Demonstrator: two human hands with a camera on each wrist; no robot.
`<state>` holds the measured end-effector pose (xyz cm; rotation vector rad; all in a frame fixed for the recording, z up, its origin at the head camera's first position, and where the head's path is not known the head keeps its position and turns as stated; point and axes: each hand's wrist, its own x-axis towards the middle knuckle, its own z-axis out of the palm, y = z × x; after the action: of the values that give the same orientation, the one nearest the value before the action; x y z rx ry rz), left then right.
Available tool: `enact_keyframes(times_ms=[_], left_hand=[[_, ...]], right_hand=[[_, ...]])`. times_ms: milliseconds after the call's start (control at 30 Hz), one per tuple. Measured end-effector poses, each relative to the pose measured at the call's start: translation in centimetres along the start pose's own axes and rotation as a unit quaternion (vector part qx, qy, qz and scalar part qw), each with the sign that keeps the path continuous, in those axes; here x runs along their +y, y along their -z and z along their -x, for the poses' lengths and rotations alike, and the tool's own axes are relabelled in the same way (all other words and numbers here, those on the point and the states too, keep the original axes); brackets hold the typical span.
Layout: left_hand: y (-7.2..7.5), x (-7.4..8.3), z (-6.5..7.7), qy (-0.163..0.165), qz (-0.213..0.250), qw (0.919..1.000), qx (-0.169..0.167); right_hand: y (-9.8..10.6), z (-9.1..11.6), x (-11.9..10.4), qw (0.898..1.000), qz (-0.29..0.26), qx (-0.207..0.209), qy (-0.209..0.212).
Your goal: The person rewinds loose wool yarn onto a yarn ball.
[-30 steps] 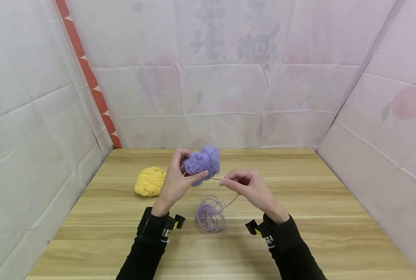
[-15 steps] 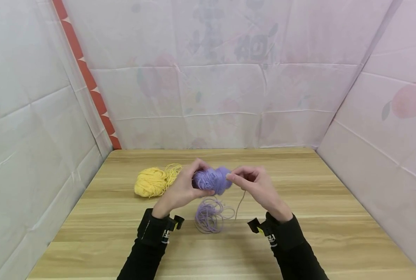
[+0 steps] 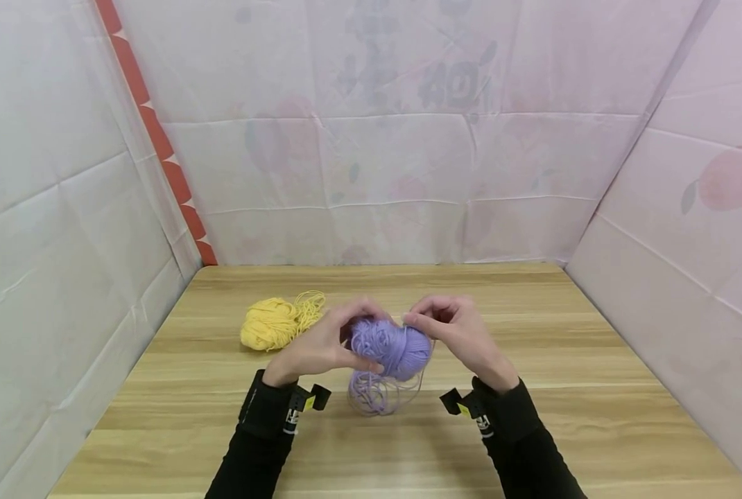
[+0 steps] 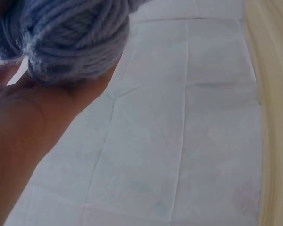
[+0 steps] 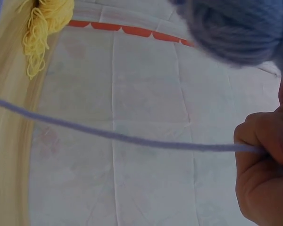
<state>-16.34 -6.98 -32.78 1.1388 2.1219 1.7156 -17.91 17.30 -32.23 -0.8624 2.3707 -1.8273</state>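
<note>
A ball of purple yarn is held up over the table by my left hand, thumb in front and fingers behind it. My right hand pinches a purple strand at the ball's upper right side. In the right wrist view that strand runs from the curled fingers across to the left, with the ball above. Below the ball, a loose heap of purple yarn lies on the table, partly hidden by it. The left wrist view shows the ball's wound strands close up, resting against the fingers.
A yellow yarn ball with loose loops lies on the wooden table, left of the hands. Pale printed sheets enclose the table at the back and sides. A red strip runs down the back left corner.
The left hand has lowered the purple ball, brought it to the right and turned it. The right hand, still pinching the strand, now meets the ball's upper side, and the strand wraps closer.
</note>
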Motion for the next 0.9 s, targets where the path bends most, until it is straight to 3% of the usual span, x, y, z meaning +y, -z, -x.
enact_keyframes(times_ms=[233,433,533,767,900], left_hand=[[0.2,0.5,0.4,-0.007,0.054,0.9985,0.001],[0.3,0.9,0.7,-0.007,0.09,0.995,0.044],[0.4,1.0,0.7,-0.013,0.105,0.992,0.069],[0.3,1.1,0.7,-0.002,0.149,0.979,0.139],[0.4,1.1,0.6,0.012,0.18,0.9644,0.193]], right_hand=[[-0.4,-0.3,0.7,0.999,-0.031,-0.018,-0.02],[-1.2,-0.5,1.4,0.995,-0.079,-0.038,-0.052],[-1.5,-0.7,1.7,0.994,-0.077,-0.04,-0.068],[-2.0,-0.9,2.1,0.992,-0.084,-0.059,-0.068],[-2.3,-1.1,2.3,0.992,-0.097,-0.065,-0.055]])
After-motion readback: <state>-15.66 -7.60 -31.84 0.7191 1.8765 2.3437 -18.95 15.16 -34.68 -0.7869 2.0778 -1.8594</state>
